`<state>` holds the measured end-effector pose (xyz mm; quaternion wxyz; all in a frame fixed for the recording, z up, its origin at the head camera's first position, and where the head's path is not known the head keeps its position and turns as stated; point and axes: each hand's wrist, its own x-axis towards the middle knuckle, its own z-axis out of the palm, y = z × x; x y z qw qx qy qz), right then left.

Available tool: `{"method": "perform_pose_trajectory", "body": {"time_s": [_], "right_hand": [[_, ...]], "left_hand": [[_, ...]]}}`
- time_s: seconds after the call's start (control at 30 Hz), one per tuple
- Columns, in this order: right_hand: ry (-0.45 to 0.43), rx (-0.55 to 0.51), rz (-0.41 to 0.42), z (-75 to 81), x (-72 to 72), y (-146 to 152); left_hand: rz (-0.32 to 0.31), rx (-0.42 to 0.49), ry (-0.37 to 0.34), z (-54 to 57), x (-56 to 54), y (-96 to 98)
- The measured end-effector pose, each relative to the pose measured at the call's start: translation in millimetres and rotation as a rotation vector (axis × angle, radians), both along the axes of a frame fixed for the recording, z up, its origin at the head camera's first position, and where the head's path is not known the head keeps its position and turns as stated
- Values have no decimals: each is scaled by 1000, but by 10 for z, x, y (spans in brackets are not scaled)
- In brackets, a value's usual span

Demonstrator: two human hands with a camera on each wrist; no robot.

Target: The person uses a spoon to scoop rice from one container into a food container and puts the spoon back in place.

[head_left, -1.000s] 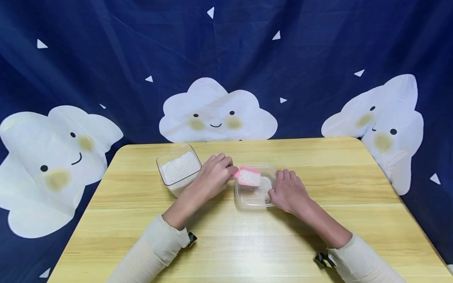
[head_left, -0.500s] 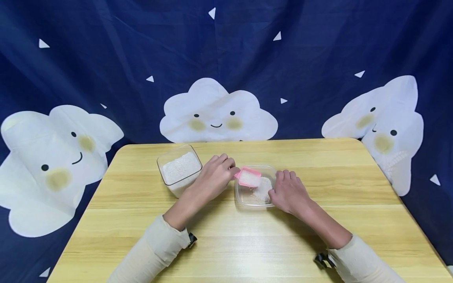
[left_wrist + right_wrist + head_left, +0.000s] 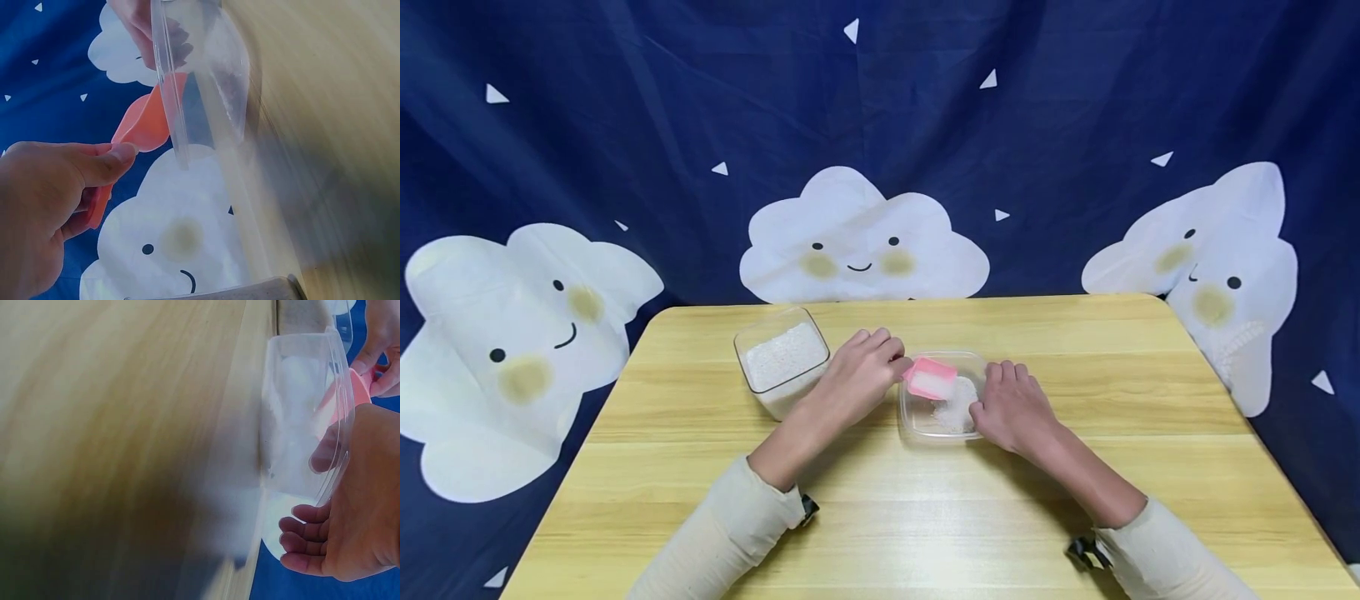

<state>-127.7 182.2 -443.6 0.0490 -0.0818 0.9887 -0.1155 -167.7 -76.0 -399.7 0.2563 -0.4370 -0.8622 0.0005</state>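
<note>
Mid-frame, the left hand (image 3: 863, 377) pinches a tilted scoop (image 3: 932, 380) over the tub (image 3: 919, 423); the right hand (image 3: 1015, 407) grips its right rim

Left hand (image 3: 861, 375): pinching, left thumb (image 3: 106, 167) pressing toward bent left fingers (image 3: 74, 226); left forearm (image 3: 782, 454) slanting back from this hand. Right hand (image 3: 1015, 408): gripping, to the right of the left one, right thumb (image 3: 326, 453) standing apart from curled right fingers (image 3: 306, 531); right forearm (image 3: 1092, 477) slanting back and outward behind it.
</note>
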Motion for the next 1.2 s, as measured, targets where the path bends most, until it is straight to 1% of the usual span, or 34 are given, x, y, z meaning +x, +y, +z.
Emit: {"method": "perform_pose_trajectory", "body": {"time_s": [0.17,0.37,0.5,0.8,1.07,1.2], "right_hand": [[-7,4,2,-7,1,1],[-9,3,5,-8,-2,3],[-6,5,8,-7,0,2],[-8,6,7,-4,-2,7],[4,11,9,-12,-1,9],[4,11,10,-18,-3,6]], "left_hand": [[2,-23,56,7,12,-4],[2,-60,84,23,10,-9],[-6,-65,90,45,12,-13],[3,-59,60,122,22,-54],[10,-38,95,147,-11,-107],[13,-18,105,170,-34,-164]]}}
